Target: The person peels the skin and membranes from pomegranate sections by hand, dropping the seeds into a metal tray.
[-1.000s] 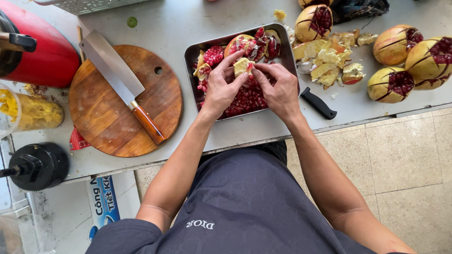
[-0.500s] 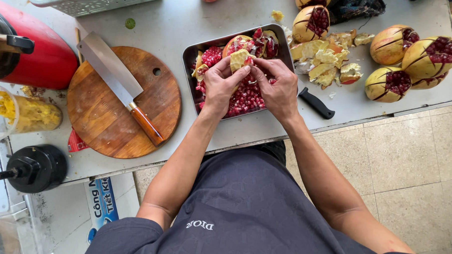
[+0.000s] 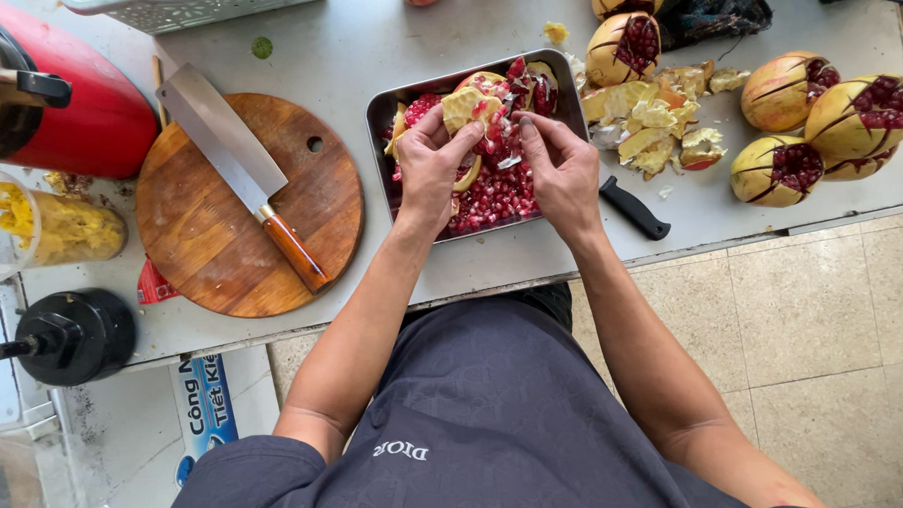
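nearest to the camera is the person's dark grey shirt, and the two bare forearms go up from it to the table. the left hand and the right hand are both over the metal tray, which stands close to the near edge of the table. the left hand has its grip closed on a broken pomegranate piece, thumb and fingers on the yellow peel. the right hand has its fingers bent and pinched on the red inside of the same piece; the grip is almost closed. below the hands, loose red seeds lie in the tray. left of the tray is a round wooden board with a cleaver on it. just right of the tray lies a black knife handle. farther back there is a heap of yellow peel scraps, and cut-open pomegranates lie at the far right. a red machine stands at the far left.
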